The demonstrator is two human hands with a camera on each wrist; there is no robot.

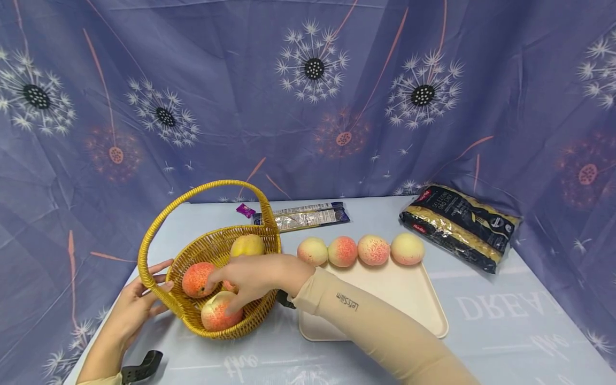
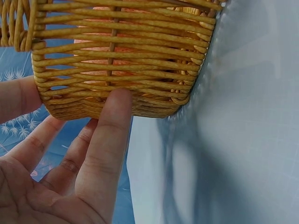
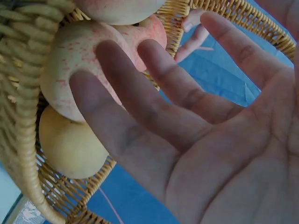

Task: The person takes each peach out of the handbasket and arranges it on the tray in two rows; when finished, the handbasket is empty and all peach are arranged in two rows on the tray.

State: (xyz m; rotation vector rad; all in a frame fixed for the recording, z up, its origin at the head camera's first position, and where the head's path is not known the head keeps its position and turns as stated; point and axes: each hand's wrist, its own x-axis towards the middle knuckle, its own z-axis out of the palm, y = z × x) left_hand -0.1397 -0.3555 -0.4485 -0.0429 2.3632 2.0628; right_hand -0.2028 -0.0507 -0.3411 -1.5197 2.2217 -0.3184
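A yellow wicker basket (image 1: pixel 212 251) with a tall handle stands at the left of the table and holds three peaches. My right hand (image 1: pixel 245 283) reaches into it with straight, spread fingers; the fingertips rest on the near peach (image 1: pixel 218 315), beside a redder peach (image 1: pixel 197 279). A yellow peach (image 1: pixel 247 246) lies at the back. The right wrist view shows the right hand (image 3: pixel 187 130) open against a speckled peach (image 3: pixel 74 70). My left hand (image 1: pixel 139 299) lies flat against the basket's left wall (image 2: pixel 121 56), its fingers (image 2: pixel 112 126) straight. Several more peaches (image 1: pixel 358 250) line the far edge of a cream tray (image 1: pixel 399 299).
A dark bag of pasta (image 1: pixel 459 224) lies at the back right. A long foil packet (image 1: pixel 305 215) and a small purple wrapper (image 1: pixel 245 209) lie behind the basket. A dandelion-print curtain closes off the back and sides.
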